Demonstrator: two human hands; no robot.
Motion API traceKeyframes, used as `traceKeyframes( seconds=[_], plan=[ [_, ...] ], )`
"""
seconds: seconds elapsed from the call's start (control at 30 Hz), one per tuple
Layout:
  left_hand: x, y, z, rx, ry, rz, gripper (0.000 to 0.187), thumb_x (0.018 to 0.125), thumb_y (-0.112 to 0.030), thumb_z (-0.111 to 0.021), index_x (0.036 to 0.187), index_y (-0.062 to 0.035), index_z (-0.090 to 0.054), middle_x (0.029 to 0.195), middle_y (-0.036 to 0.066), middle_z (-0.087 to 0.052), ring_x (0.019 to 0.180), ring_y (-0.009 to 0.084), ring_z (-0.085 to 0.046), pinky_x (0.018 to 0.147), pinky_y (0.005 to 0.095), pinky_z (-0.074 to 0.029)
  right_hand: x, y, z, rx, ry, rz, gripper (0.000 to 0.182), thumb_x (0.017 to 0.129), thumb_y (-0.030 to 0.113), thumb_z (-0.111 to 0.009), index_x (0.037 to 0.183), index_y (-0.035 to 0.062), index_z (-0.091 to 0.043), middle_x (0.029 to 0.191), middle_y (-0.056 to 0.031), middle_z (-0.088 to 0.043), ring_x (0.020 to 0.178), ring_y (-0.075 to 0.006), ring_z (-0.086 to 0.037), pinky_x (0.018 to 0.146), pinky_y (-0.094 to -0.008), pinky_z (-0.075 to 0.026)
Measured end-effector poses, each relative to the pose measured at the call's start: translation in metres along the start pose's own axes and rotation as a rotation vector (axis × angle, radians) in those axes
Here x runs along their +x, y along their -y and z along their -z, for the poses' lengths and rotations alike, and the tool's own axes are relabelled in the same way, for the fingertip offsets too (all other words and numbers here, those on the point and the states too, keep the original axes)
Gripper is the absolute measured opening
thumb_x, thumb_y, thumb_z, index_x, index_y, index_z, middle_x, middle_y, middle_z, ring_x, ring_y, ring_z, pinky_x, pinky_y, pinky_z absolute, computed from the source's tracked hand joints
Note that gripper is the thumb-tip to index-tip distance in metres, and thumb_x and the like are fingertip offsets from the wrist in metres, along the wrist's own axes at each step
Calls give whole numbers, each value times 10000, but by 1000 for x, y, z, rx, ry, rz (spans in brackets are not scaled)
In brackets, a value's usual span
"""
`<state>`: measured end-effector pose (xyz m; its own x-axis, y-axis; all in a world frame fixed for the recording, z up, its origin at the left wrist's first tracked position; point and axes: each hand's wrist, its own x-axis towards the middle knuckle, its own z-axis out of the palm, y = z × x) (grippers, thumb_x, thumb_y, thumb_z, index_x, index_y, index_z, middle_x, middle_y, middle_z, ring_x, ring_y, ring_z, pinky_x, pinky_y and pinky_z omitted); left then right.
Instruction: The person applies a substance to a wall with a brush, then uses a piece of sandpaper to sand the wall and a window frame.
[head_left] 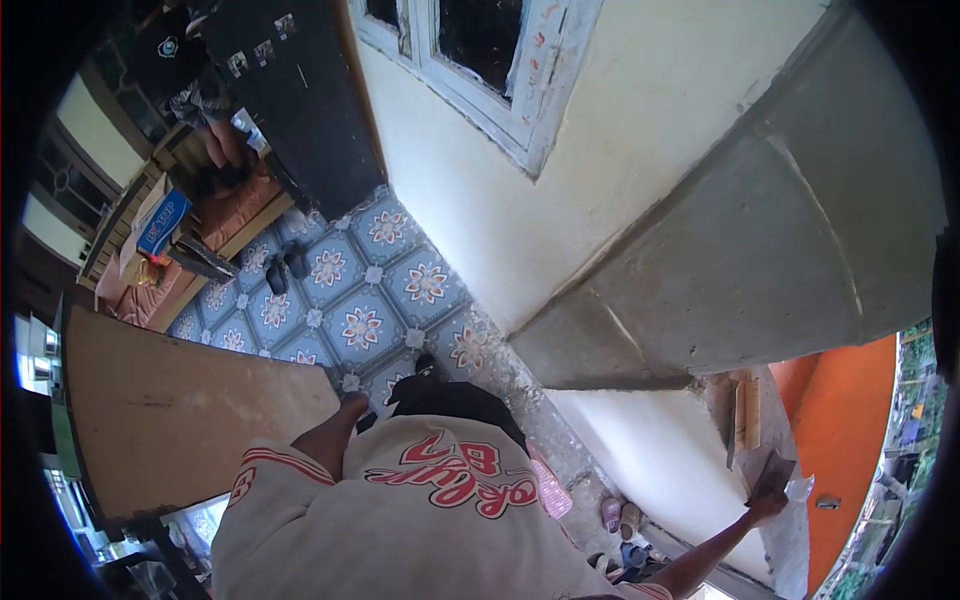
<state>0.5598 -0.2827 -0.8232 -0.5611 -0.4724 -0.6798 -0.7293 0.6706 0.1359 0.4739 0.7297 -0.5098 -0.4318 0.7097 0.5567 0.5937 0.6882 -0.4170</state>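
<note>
My left hand (353, 402) is low beside my body, close to the corner of the brown panel (190, 425); it is too small and dark here, so I cannot tell if its fingers are open or closed. My right hand (767, 509) is stretched far to the right, with the fingers closed around a dark flat piece (773, 470) above the grey ledge (790, 552). So I judge that the step in hand is the handling of this piece at the ledge; to move it would call for a firm grip and a steady wrist.

Around me, from the left: a bench (235, 215) carries a blue box (165, 222), and another person (218, 135) is behind it. Dark slippers (287, 267) lie on the tiled floor (362, 328). The brown panel limits my left side. To the right, some shoes (620, 517) on the floor could trouble my feet. The grey cement surface (715, 260) stands out in front of me, and wooden strips (745, 413) lie near the piece, so they may obstruct it. Beyond is an orange wall (848, 440).
</note>
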Motion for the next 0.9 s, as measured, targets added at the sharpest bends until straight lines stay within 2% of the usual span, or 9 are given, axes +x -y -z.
traceKeyframes(
  seconds=[0.03,0.07,0.1,0.17,0.23,0.47,0.7,0.8,0.9],
  plan=[
    [30,22,-22,22,-7,-73,397,923,-256,-459,1132,-37,-715,1222,259,-666,1126,411,-660,964,499,-514,-4,-1,0,0,11,-8,392,864,330,-617,1167,86,-663,1112,-179,-709,1017,-408,-664,898,-513,-508],
    [6,6,7,44,-16,-146,413,943,-272,-439,1154,-37,-705,1223,270,-661,1139,428,-647,987,511,-499,-10,-10,2,23,-78,-29,341,860,277,-612,1146,97,-663,1110,-150,-717,1009,-372,-680,885,-488,-518],
    [-6,-10,19,-267,-71,-54,444,981,-317,-405,1193,-47,-686,1245,267,-651,1175,446,-616,1031,521,-466,-19,-19,12,38,-166,-52,297,857,224,-608,1126,108,-662,1109,-122,-725,1002,-337,-695,871,-464,-528],
    [7,-18,32,-188,-58,-23,451,998,-352,-400,1211,-69,-680,1271,251,-645,1206,431,-601,1052,511,-453,-31,-33,33,13,-265,-238,310,893,265,-598,1163,124,-659,1099,-87,-733,1012,-309,-700,871,-477,-540],
    [12,-23,45,-202,-160,-176,434,988,-364,-427,1170,-84,-704,1183,238,-684,1137,427,-636,995,506,-483,-59,-6,79,34,-380,-402,354,912,307,-599,1209,118,-639,1139,-119,-718,1008,-299,-702,876,-476,-559],
    [53,-41,79,-228,-159,-233,418,988,-374,-466,1217,-117,-702,1193,200,-696,1133,399,-649,980,483,-495,-229,21,162,82,-681,-490,408,895,216,-584,1290,114,-577,1143,-142,-689,984,-317,-687,845,-469,-569],
    [92,-20,83,-291,-123,-363,350,933,-383,-586,1102,-130,-759,1058,144,-749,1012,347,-708,894,439,-543,-529,109,130,454,-444,-998,497,878,124,-569,1372,111,-515,1146,-164,-660,959,-335,-672,814,-461,-579],
    [108,-24,105,-314,-12,-352,382,869,-451,-655,1003,-119,-790,913,118,-766,857,283,-736,808,405,-553,-596,162,102,713,-376,-1211,541,871,85,-563,1407,109,-488,1148,-174,-648,949,-343,-665,800,-458,-584],
    [113,-48,114,-365,13,-489,408,865,-476,-653,980,-109,-792,853,108,-759,796,263,-728,771,391,-546,-610,208,71,896,-211,-1223,589,864,45,-556,1442,108,-461,1149,-184,-635,938,-351,-658,787,-455,-588]
  ],
)
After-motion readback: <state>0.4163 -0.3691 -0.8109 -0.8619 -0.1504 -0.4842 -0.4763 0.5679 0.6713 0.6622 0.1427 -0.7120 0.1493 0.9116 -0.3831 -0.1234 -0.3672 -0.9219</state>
